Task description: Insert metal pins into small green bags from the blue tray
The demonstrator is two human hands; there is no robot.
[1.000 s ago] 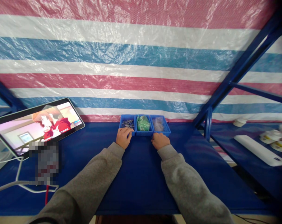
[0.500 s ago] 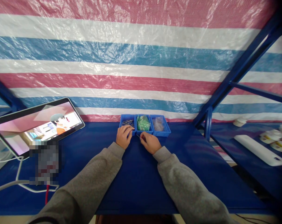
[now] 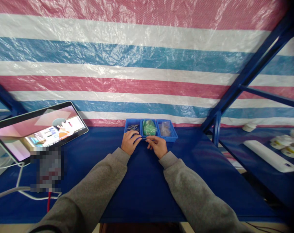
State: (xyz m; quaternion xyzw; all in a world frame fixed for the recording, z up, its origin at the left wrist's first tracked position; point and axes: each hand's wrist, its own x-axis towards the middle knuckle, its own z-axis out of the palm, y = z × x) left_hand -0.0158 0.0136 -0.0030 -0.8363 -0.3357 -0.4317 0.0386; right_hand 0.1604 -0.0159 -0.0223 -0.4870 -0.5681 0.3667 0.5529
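My right hand (image 3: 158,145) is closed in a pinch on a thin, pale metal pin, perhaps a screw (image 3: 144,138), which lies roughly level and points left. At its left end are the fingertips of my left hand (image 3: 130,141), curled and pressed together; whatever they grip is too small to make out. Just beyond my left hand stands a blue bin (image 3: 126,124) with many thin metal screws or nails (image 3: 133,127). Beside it, a middle bin (image 3: 141,129) has green plastic pieces (image 3: 149,127), and a right bin (image 3: 174,139) has clear plastic pieces (image 3: 165,128).
A blue-covered table (image 3: 142,187) lies under my arms. On the left are a tilted screen (image 3: 52,129), a blurred-out object (image 3: 49,170) and cables (image 3: 20,181). Striped sheeting (image 3: 137,58) hangs behind. To the right are a blue frame post (image 3: 217,127) and a white slab (image 3: 270,156).
My right hand has turned and lifted slightly, bringing the thin metal pin level and up to my left fingertips. My left hand's fingers have shifted a little toward it.
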